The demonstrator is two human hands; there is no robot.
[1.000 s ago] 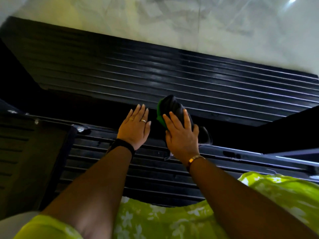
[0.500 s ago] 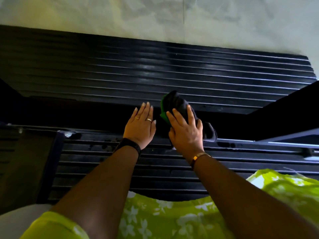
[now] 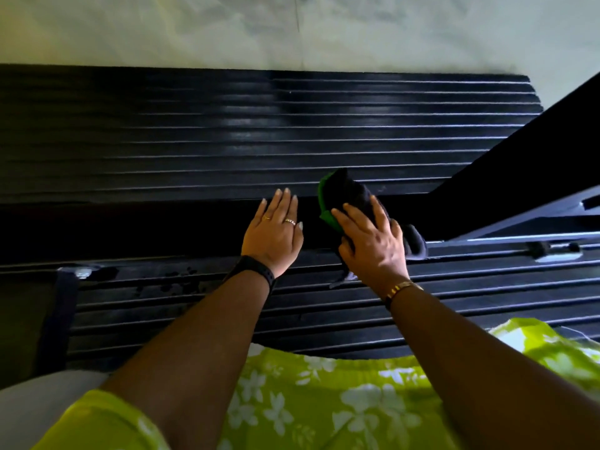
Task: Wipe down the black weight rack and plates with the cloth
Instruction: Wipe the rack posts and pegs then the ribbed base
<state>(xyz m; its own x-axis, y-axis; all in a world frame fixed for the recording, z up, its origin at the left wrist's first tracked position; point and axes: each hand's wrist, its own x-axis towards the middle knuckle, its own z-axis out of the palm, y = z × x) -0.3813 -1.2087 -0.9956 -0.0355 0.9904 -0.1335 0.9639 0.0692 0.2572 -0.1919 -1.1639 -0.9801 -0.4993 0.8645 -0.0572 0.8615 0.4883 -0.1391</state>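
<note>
- Pressing on the cloth (image 3: 344,193), the right hand (image 3: 373,246) grips it, with fingers spread and bent over the bunched wad, as far as I can read it from my station.
- The cloth is black with a green edge showing on its left side. It lies against the far lip of the dark gap in the black weight rack (image 3: 194,141), and a loose end pokes out below the palm.
- A gold bracelet (image 3: 402,288) sits on the right wrist.
- The left hand (image 3: 272,237) lies flat just beside the right one. Its fingers are straight and close together, gripping nothing, with the fingertips reaching the same lip.
- I see two rings on the left fingers and a black wristband (image 3: 255,271) behind them.
- The two hands are near each other but apart.
- Beyond the hands the rack shows a broad band of shiny black ribs. A second ribbed band (image 3: 162,315) runs under both forearms.
- Dark spots (image 3: 181,282) mark the near band left of the left wrist, and a pale bolt head (image 3: 82,272) sits further left.
- A slanting black bar (image 3: 535,164) crosses the right side.
- A pale surface (image 3: 406,34) lies past the rack, and green flowered fabric (image 3: 324,401) fills the bottom of my view.
</note>
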